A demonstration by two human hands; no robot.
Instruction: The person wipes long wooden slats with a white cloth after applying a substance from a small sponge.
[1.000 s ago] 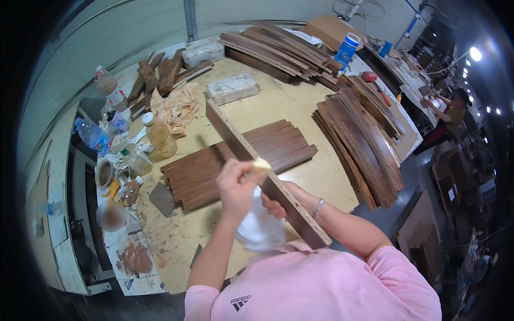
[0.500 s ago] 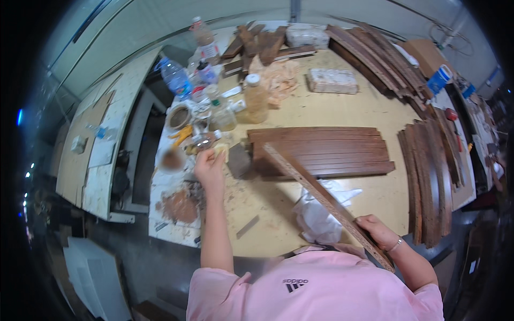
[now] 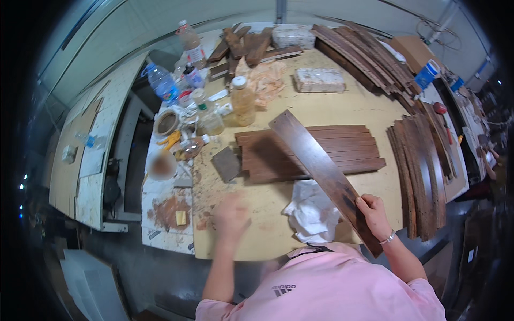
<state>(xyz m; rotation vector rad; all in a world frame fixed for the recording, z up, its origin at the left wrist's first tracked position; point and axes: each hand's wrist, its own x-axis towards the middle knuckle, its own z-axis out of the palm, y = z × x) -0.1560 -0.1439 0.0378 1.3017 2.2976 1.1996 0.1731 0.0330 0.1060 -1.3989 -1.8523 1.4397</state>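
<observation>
My right hand [image 3: 375, 216] grips a long dark brown wooden plank [image 3: 321, 166] near its lower end. The plank slants up and to the left, its broad glossy face showing, over a row of similar brown planks [image 3: 316, 152] on the table. My left hand [image 3: 231, 214] is smeared by motion above the near left part of the table, so its fingers cannot be made out. Up from it lies a dark grey square pad [image 3: 226, 164]. A small yellow block [image 3: 181, 218] rests on a brown-stained patch to its left. Crumpled white cloth [image 3: 311, 213] lies beneath the plank's lower half.
Several bottles, among them one of amber liquid [image 3: 243, 104], crowd the left back beside a round pot [image 3: 166, 123]. A wrapped block [image 3: 319, 81] sits further back. Stacked curved planks [image 3: 417, 176] line the right side. Another table [image 3: 101, 155] stands at left.
My left hand has moved down from beside the bottles, and the yellow block now lies on the stained patch. The plank has been turned to show its broad face and raised at its far end.
</observation>
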